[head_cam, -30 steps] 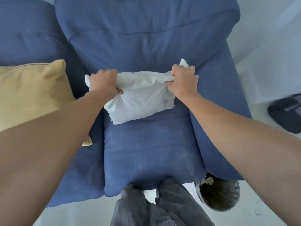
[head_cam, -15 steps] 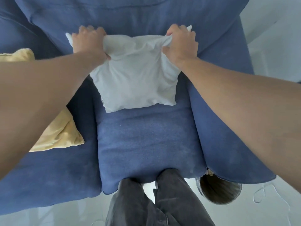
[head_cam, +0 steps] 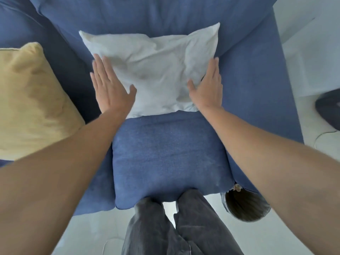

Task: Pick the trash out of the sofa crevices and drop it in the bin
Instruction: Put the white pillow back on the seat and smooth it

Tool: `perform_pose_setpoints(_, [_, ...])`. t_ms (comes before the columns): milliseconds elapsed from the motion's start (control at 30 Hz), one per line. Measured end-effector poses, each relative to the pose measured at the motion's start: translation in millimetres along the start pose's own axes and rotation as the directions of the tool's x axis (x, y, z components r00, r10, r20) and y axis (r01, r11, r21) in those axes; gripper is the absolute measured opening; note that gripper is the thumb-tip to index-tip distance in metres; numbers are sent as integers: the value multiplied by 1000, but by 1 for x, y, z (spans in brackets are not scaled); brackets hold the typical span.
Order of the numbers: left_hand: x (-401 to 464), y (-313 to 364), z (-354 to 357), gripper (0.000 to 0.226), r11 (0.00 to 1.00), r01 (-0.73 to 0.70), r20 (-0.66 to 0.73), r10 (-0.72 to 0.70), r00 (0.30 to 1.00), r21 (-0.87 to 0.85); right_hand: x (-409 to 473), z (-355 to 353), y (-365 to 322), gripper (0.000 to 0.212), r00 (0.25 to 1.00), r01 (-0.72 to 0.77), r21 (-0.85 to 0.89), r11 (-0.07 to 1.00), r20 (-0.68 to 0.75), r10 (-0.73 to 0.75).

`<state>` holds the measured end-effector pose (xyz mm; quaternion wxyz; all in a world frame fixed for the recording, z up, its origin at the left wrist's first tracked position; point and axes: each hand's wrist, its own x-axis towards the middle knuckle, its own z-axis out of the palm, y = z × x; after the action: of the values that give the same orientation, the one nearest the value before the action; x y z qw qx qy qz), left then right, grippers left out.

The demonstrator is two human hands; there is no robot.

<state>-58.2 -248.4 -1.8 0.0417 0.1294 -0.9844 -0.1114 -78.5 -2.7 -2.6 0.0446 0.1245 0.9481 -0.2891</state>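
Blue upholstery is filling most of the view: a sofa (head_cam: pixel 165 159) with its seat cushion running down toward a pale floor (head_cam: pixel 257 242). Propped against the backrest, a white pillow (head_cam: pixel 152 70) is leaning between two flat hands. The left hand (head_cam: pixel 110 89) is pressing its palm on the pillow's left edge, fingers (head_cam: pixel 99 70) straight and spread, gripping nothing. The right hand (head_cam: pixel 207 87) is doing the same on the opposite edge, fingers (head_cam: pixel 214 70) extended and released. Well left of the left fingers, a yellow cushion (head_cam: pixel 31 100) is resting on the next seat. Far below the right fingers, the bin (head_cam: pixel 244 205) is standing on the floor at the sofa's front corner (something pale is sitting at its rim).
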Motion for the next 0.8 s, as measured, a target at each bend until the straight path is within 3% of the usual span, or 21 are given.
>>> perform_pose_setpoints(167, [-90, -25, 54, 85, 998, 35, 245, -23, 969, -44, -84, 55, 50, 74, 986, 9, -111, 994, 166, 10])
perform_pose_setpoints(367, [-161, -55, 150, 79, 999, -25, 373, 32, 927, -25, -142, 147, 114, 68, 926, 72, -277, 958, 375, 39])
perform_pose_setpoints(467, [-180, -68, 195, 80, 997, -76, 403, 79, 912, -22, -149, 186, 144, 70, 925, 106, -315, 943, 378, 22])
perform_pose_setpoints(633, [-203, -81, 245, 83, 992, -118, 361, 92, 928, 52, -157, 239, 173, 72, 968, 145, -437, 888, 247, -37])
perform_pose_setpoints(800, [-206, -84, 265, 84, 988, -136, 295, 108, 949, 75, -156, 253, 176, 72, 975, 149, -470, 870, 214, -51])
